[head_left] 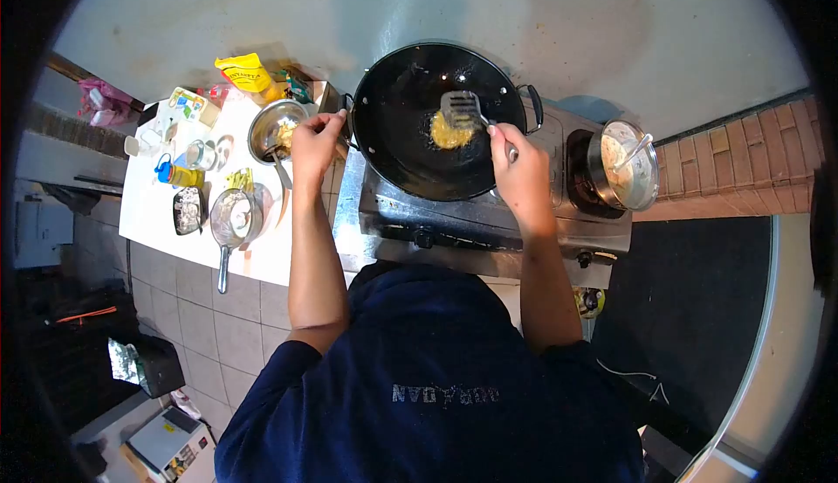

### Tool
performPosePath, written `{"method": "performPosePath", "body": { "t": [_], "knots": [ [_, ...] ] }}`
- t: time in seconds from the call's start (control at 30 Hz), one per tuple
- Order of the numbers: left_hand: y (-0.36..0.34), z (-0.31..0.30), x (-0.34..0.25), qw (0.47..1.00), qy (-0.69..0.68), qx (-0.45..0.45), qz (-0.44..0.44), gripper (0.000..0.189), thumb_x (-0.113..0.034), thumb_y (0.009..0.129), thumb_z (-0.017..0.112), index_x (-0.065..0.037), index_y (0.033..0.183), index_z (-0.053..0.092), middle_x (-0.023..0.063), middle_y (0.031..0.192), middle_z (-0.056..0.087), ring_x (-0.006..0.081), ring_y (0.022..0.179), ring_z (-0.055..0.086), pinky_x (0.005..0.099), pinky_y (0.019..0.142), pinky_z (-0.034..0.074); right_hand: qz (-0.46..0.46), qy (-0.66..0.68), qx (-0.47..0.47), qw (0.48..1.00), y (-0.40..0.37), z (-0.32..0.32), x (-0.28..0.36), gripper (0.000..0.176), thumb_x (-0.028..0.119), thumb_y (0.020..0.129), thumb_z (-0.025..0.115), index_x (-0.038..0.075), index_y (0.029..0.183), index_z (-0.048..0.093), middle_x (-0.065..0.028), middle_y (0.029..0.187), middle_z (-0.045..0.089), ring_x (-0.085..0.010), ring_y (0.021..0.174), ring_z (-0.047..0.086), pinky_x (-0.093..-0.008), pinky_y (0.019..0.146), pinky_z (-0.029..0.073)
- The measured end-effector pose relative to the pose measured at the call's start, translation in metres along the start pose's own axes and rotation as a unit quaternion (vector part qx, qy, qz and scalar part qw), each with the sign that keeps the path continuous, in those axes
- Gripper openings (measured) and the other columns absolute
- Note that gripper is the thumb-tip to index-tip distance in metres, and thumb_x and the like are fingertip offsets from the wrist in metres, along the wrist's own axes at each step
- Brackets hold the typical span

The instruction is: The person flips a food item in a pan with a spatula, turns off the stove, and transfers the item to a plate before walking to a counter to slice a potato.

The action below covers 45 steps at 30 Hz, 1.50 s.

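Observation:
A black wok (401,82) sits on the stove. In it lies a flat yellow piece of food (451,132), looking like a fritter or egg, with a little oil around it. My right hand (522,169) is closed around the handle of a slotted spatula (461,108), whose blade is over the food's upper edge. At the wok's left side, my left hand (317,144) pinches the loop handle, fingers closed. Just beyond that hand is a steel bowl (262,123) with yellowish contents and a utensil in it, partly hidden by the wrist.
Right of the wok, a steel pot (642,182) of pale batter with a spoon stands on the second burner. The white table (148,208) at left carries a strainer (224,247), a black tray (188,212), a yellow bottle (183,176) and a yellow bag (246,73).

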<state>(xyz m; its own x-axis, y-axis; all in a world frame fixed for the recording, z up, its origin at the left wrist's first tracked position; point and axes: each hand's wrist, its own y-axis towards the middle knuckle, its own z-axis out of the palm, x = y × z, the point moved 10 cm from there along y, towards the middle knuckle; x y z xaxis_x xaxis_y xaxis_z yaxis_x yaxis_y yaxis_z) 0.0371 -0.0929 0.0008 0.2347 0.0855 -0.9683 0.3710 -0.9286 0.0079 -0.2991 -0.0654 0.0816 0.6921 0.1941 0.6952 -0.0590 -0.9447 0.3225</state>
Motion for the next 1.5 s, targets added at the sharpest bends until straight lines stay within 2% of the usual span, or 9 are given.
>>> {"method": "performPosePath", "body": {
  "t": [0.07, 0.17, 0.37, 0.47, 0.67, 0.77, 0.97, 1.17, 1.5],
  "knots": [
    [-0.002, -0.001, -0.006, 1.000, 0.028, 0.004, -0.005, 0.032, -0.027, 0.085, 0.069, 0.005, 0.083, 0.069, -0.0010, 0.065, 0.058, 0.0060, 0.060, 0.047, 0.0227, 0.055, 0.038, -0.064, 0.066, -0.021, 0.996, 0.001, 0.005, 0.008, 0.013, 0.017, 0.091, 0.061, 0.005, 0.092, 0.065, -0.0216, 0.073, 0.061, -0.0367, 0.068, 0.062, -0.0408, 0.058, 0.046],
    [0.006, -0.006, -0.006, 1.000, 0.022, -0.001, 0.011, 0.032, -0.027, 0.086, 0.069, 0.005, 0.083, 0.068, -0.0007, 0.066, 0.058, 0.0061, 0.060, 0.047, 0.0226, 0.055, 0.038, -0.041, 0.107, 0.026, 0.993, 0.000, 0.025, 0.003, 0.014, 0.018, 0.091, 0.061, 0.004, 0.091, 0.064, -0.0215, 0.073, 0.061, -0.0370, 0.067, 0.062, -0.0411, 0.058, 0.045],
    [0.003, -0.003, -0.003, 0.999, 0.030, 0.015, 0.009, 0.033, -0.028, 0.087, 0.068, 0.005, 0.084, 0.068, -0.0001, 0.067, 0.059, 0.0065, 0.062, 0.048, 0.0230, 0.058, 0.039, -0.007, 0.006, 0.035, 0.999, 0.003, 0.003, 0.008, 0.015, 0.019, 0.091, 0.061, 0.004, 0.092, 0.064, -0.0211, 0.078, 0.063, -0.0371, 0.071, 0.063, -0.0414, 0.060, 0.046],
    [0.000, -0.002, -0.003, 0.999, 0.030, 0.009, -0.001, 0.033, -0.028, 0.087, 0.068, 0.005, 0.084, 0.068, 0.0003, 0.067, 0.060, 0.0068, 0.063, 0.049, 0.0233, 0.059, 0.040, -0.123, 0.084, -0.035, 0.988, 0.004, 0.008, 0.019, 0.013, 0.015, 0.089, 0.064, 0.003, 0.094, 0.065, -0.0202, 0.080, 0.065, -0.0379, 0.073, 0.063, -0.0404, 0.063, 0.048],
    [0.000, 0.000, 0.003, 1.000, 0.029, 0.003, -0.004, 0.034, -0.029, 0.087, 0.067, 0.005, 0.085, 0.068, 0.0010, 0.068, 0.060, 0.0076, 0.064, 0.049, 0.0235, 0.060, 0.040, -0.017, 0.045, 0.050, 0.998, -0.004, 0.004, 0.007, 0.016, 0.018, 0.090, 0.061, 0.003, 0.093, 0.065, -0.0210, 0.075, 0.063, -0.0382, 0.069, 0.063, -0.0409, 0.061, 0.048],
    [0.003, 0.002, 0.008, 1.000, 0.009, 0.020, 0.000, 0.034, -0.029, 0.087, 0.067, 0.005, 0.086, 0.068, 0.0016, 0.068, 0.061, 0.0076, 0.065, 0.050, 0.0235, 0.060, 0.041, -0.036, -0.016, 0.015, 0.999, 0.004, -0.008, 0.011, 0.017, 0.019, 0.091, 0.059, 0.004, 0.093, 0.065, -0.0211, 0.074, 0.063, -0.0386, 0.069, 0.063, -0.0415, 0.061, 0.048],
    [0.001, 0.003, 0.006, 1.000, -0.007, 0.020, 0.001, 0.035, -0.029, 0.087, 0.067, 0.007, 0.087, 0.068, 0.0017, 0.069, 0.061, 0.0074, 0.065, 0.050, 0.0239, 0.061, 0.041, -0.054, 0.104, 0.031, 0.993, 0.002, 0.020, 0.005, 0.016, 0.019, 0.091, 0.060, 0.004, 0.093, 0.065, -0.0219, 0.076, 0.063, -0.0381, 0.070, 0.064, -0.0393, 0.060, 0.048],
    [-0.003, 0.002, -0.002, 0.999, 0.023, 0.025, -0.003, 0.035, -0.029, 0.088, 0.067, 0.006, 0.087, 0.068, 0.0009, 0.068, 0.060, 0.0074, 0.064, 0.050, 0.0237, 0.059, 0.040, -0.025, -0.005, 0.028, 0.999, 0.010, -0.004, 0.006, 0.018, 0.021, 0.091, 0.060, 0.004, 0.092, 0.065, -0.0221, 0.072, 0.062, -0.0387, 0.068, 0.063, -0.0393, 0.058, 0.048],
    [-0.004, 0.001, -0.004, 0.999, 0.021, 0.024, 0.002, 0.037, -0.030, 0.088, 0.066, 0.007, 0.089, 0.068, 0.0031, 0.068, 0.062, 0.0075, 0.065, 0.051, 0.0241, 0.060, 0.041, -0.054, 0.081, 0.026, 0.995, 0.009, 0.003, 0.011, 0.019, 0.022, 0.092, 0.059, 0.004, 0.090, 0.066, -0.0206, 0.071, 0.062, -0.0377, 0.068, 0.063, -0.0388, 0.058, 0.048]
  ]
}}
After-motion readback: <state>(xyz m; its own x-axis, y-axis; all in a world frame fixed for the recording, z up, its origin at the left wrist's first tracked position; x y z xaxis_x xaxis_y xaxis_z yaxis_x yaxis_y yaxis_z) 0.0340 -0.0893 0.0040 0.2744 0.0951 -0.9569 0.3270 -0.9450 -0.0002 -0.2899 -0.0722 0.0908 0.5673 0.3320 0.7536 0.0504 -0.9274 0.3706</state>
